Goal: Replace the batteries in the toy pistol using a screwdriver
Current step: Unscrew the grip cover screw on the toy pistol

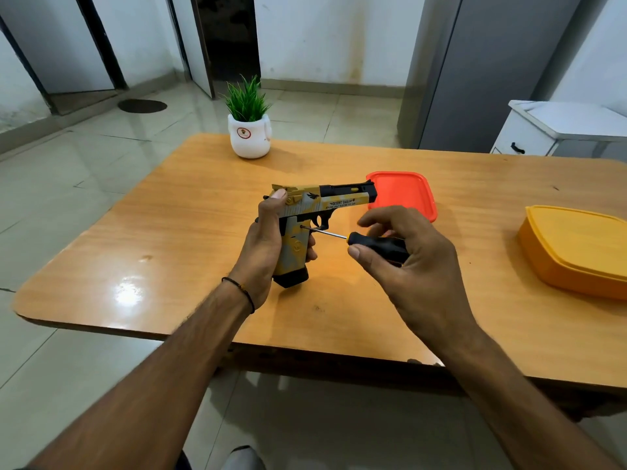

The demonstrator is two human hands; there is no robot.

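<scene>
Steel screwdriver [359, 240] tip sits in the pistol [305, 225] handle; right hand [403, 262] clasping it should push square while left hand [268, 245] clamps the pistol.

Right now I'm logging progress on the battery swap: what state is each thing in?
toy pistol: upright, gripped in left hand.
screwdriver: in right hand, tip at the pistol's grip.
orange lid: flat on table.
yellow container: lid on.
potted plant: upright.
</scene>
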